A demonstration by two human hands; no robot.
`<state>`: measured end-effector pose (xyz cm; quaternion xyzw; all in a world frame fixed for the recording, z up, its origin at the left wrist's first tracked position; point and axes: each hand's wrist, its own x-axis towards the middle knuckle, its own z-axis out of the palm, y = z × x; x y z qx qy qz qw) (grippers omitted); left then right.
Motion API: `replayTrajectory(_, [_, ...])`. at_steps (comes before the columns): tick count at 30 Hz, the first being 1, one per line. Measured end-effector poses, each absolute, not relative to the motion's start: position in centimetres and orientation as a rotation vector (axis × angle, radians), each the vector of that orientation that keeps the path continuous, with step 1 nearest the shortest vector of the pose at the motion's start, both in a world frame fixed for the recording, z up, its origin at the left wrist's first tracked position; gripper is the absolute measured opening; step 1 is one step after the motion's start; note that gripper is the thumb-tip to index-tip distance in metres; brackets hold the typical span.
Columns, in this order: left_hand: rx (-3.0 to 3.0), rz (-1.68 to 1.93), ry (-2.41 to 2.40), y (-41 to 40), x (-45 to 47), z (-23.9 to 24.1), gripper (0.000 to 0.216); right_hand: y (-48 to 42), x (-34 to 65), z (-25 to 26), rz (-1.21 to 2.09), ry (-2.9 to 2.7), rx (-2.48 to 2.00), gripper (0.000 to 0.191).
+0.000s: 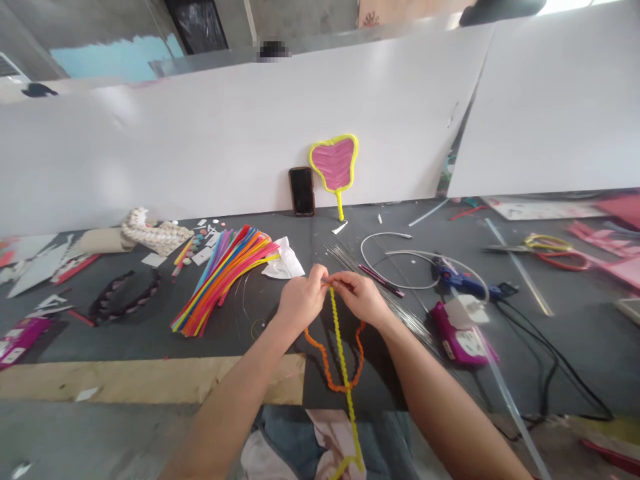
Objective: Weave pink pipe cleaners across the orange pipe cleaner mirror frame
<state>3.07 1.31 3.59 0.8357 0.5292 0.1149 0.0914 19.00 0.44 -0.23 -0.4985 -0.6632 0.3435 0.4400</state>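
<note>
My left hand (303, 297) and my right hand (364, 297) meet above the table's front part, thumbs and fingers pinched together. Between them is the top of a frame of twisted pipe cleaners. A yellow twisted pipe cleaner (338, 333) runs straight down from the fingertips, past the table edge towards the lap, where its lower end bends. An orange twisted pipe cleaner (327, 367) loops out to both sides and crosses the yellow one near the bottom. The fingers hide the exact joint at the top.
A bundle of coloured pipe cleaners (220, 283) lies left, near a dark braided band (125, 297). A pink paddle with yellow rim (334, 164) and a phone (302, 192) lean on the white board. Right are thin wires (400, 313), a blue glue gun (470, 280), scissors (545, 248) and a cable.
</note>
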Motion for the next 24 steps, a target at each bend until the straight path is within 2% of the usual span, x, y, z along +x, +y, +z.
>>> replayTrajectory(5, [2.247,0.576,1.552,2.0,2.5,3.8,0.015,0.7,19.5,-0.4,1.107,-1.403,-1.253,0.023])
replayTrajectory(9, [1.734,0.973,1.301,2.2,1.4,3.4,0.043,1.0,20.2,-0.1,1.176,-1.104,-1.197,0.025])
replayTrajectory(11, [1.401,1.046,1.178,1.4,0.6,2.8,0.052,1.3,20.6,0.0,1.160,-0.912,-1.135,0.027])
replayTrajectory(15, [1.005,0.799,0.976,-1.7,-0.8,1.4,0.055,1.7,21.3,0.2,1.114,-0.656,-0.981,0.028])
replayTrajectory(19, [0.951,0.446,0.902,-4.4,-0.7,0.6,0.038,1.7,21.5,0.2,1.042,-0.628,-0.971,0.029])
replayTrajectory(24, [0.996,0.346,0.943,-4.2,0.1,0.9,0.029,1.8,21.8,0.3,1.059,-0.580,-0.999,0.038])
